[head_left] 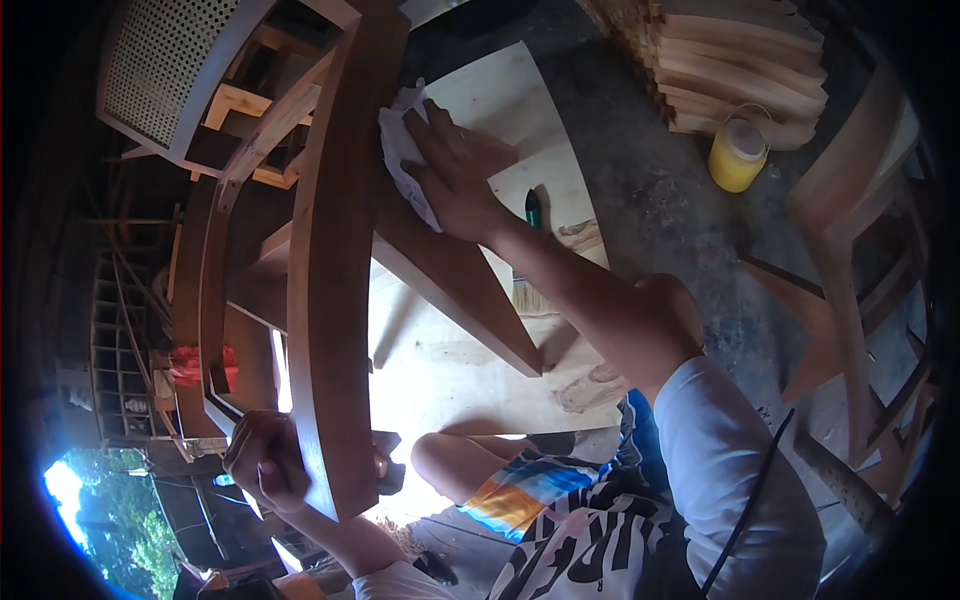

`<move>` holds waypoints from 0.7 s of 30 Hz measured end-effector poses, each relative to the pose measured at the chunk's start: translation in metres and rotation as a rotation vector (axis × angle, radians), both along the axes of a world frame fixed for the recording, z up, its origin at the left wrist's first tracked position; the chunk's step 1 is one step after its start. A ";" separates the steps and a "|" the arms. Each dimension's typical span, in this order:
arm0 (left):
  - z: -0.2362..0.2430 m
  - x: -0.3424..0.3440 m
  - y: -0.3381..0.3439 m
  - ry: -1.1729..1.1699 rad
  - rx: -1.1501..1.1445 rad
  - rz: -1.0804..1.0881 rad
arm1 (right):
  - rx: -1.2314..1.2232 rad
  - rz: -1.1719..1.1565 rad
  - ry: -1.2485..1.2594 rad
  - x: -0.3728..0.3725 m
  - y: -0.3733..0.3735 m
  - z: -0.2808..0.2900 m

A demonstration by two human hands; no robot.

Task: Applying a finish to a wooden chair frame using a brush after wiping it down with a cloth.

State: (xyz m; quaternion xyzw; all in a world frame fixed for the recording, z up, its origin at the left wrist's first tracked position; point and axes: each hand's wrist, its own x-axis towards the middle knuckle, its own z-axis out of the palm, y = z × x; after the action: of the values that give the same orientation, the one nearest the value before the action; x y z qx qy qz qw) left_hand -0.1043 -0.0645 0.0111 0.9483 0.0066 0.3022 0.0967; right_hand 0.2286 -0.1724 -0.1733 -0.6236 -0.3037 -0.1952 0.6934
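A wooden chair frame stands tilted in front of me, its long, wide rail running from top to bottom of the view. My right hand presses a crumpled white cloth against the side of this frame, fingers laid over it. Near the lower end of the rail, my left hand is closed around the frame's edge; part of its grip is hidden. A tapered wooden leg slants out from the frame under my right forearm. Beneath it lies a pale plywood sheet.
On the plywood, a brush with a green handle lies partly behind my forearm. A yellow jug stands near stacked curved wooden pieces. More chair parts are at right. A woven cane panel shows upper left, a red cloth-like item below.
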 end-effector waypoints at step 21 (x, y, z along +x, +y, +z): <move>-0.006 0.002 -0.001 -0.048 -0.076 0.008 | -0.053 -0.009 -0.248 -0.042 -0.019 0.040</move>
State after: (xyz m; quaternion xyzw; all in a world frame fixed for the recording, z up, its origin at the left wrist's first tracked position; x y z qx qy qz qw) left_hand -0.1027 -0.0651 0.0055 0.9364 0.0196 0.3250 0.1314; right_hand 0.1869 -0.1915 -0.1329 -0.6142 -0.3895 -0.2658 0.6327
